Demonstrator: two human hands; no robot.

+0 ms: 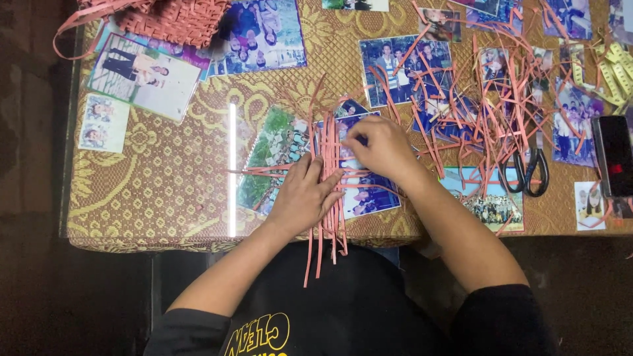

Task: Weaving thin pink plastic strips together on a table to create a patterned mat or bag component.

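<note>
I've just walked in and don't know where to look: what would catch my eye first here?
Probably the two hands at the table's near edge: the left hand presses flat on a bundle of pink strips while the right hand pinches them higher up. To the right lies a tangled heap of loose strips with black-handled scissors beside it. Photographs lie scattered over the gold patterned tabletop.

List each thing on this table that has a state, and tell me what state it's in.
Left hand: flat, pressing the pink strips.
Right hand: fingertips pinching a strip.
Pink strips: partly interwoven, ends hanging over the table edge.
Loose strips: scattered, tangled.
Scissors: lying closed.
Woven basket: at the far edge, partly out of view.
Phone: screen dark.
</note>
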